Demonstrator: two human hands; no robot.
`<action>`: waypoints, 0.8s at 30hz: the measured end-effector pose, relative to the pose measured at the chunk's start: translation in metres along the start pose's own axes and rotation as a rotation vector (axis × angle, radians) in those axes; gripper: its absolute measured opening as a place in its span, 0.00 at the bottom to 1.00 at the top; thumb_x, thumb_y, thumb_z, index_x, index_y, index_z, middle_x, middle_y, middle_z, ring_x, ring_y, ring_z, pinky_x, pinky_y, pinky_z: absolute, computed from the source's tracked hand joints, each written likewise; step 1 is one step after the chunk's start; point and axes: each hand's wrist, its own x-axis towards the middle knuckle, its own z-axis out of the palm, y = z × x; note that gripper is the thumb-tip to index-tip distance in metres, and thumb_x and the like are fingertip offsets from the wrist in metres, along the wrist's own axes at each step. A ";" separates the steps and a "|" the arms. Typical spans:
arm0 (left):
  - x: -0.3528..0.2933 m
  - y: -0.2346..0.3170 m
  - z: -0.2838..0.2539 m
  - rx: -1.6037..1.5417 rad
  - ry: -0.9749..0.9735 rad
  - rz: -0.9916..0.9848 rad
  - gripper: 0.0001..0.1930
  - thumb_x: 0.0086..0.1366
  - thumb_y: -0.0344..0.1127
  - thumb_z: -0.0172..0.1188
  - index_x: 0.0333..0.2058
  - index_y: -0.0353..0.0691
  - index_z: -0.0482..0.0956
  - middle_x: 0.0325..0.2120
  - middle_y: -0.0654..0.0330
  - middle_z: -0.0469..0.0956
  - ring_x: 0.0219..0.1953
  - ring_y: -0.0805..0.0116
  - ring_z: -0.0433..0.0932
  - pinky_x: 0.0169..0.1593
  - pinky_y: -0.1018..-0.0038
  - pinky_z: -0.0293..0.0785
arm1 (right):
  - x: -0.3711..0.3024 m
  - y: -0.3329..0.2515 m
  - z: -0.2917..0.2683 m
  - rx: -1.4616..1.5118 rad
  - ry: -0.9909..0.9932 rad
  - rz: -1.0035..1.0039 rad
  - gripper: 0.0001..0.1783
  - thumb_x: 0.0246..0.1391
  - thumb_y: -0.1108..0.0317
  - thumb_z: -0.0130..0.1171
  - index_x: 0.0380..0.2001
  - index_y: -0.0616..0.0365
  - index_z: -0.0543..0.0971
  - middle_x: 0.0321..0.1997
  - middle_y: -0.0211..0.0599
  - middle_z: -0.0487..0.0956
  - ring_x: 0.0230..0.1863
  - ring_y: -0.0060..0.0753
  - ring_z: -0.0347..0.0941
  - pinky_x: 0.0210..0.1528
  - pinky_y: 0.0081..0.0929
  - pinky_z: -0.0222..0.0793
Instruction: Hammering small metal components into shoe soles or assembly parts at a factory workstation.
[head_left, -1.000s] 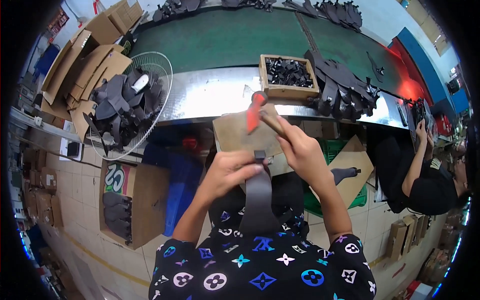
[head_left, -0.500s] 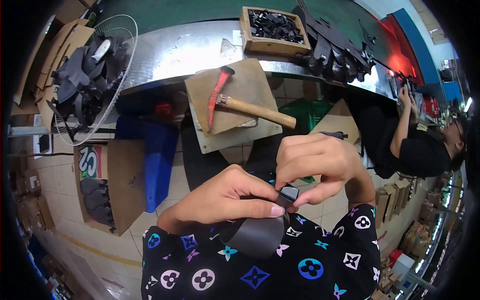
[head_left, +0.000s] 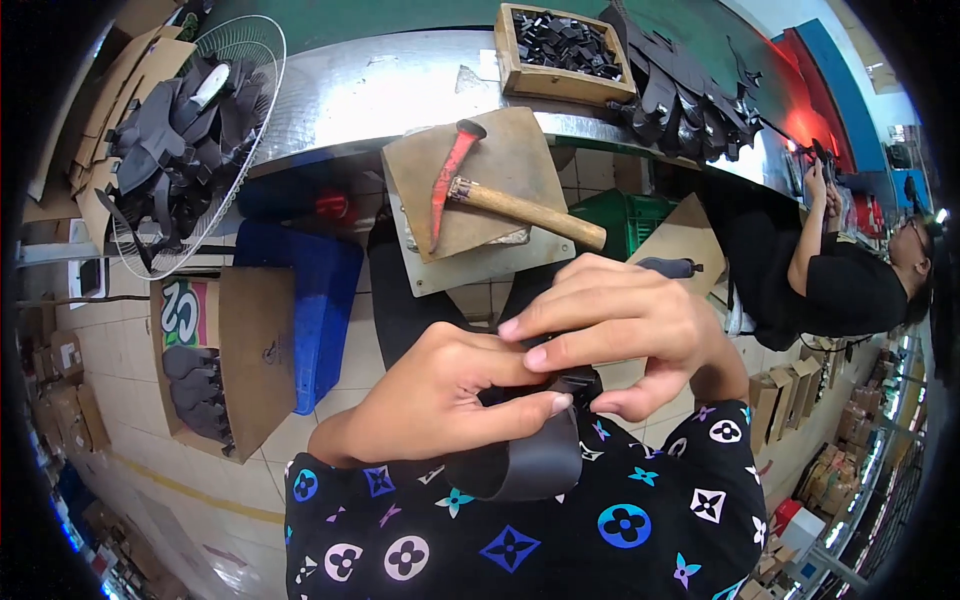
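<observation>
My left hand (head_left: 455, 395) is closed on a wide black strap (head_left: 545, 465), thumb on top. The strap curves down in a loop over my patterned clothing. At its upper end, just past my left thumb, is a small black buckle-like piece (head_left: 577, 382). My right hand (head_left: 620, 330) bends over it, index and middle fingers stretched across the left fingers and the thumb apart by the buckle. Whether its other fingers touch the piece is hidden. Ahead, a red-headed hammer (head_left: 520, 212) with a wooden handle lies on a brown board (head_left: 535, 150).
A wooden box (head_left: 560, 88) of small black pieces stands on the metal-edged bench (head_left: 360, 95), beside stacked black straps (head_left: 690, 110). Left are a wire basket (head_left: 270, 110) of black parts, a blue bin (head_left: 325, 330) and a cardboard box (head_left: 255, 370). A co-worker (head_left: 850, 270) sits at right.
My right hand has shifted left, its fingers unbending and reaching over my left fingers. The buckle end has turned and is more covered. My left hand keeps its hold on the strap.
</observation>
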 end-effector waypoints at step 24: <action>0.017 -0.014 0.020 -0.450 -0.221 -0.306 0.08 0.63 0.31 0.65 0.38 0.33 0.87 0.30 0.56 0.85 0.33 0.74 0.81 0.42 0.79 0.75 | -0.057 0.004 0.031 0.217 0.284 0.130 0.18 0.54 0.65 0.64 0.42 0.70 0.81 0.47 0.54 0.81 0.46 0.50 0.80 0.48 0.36 0.76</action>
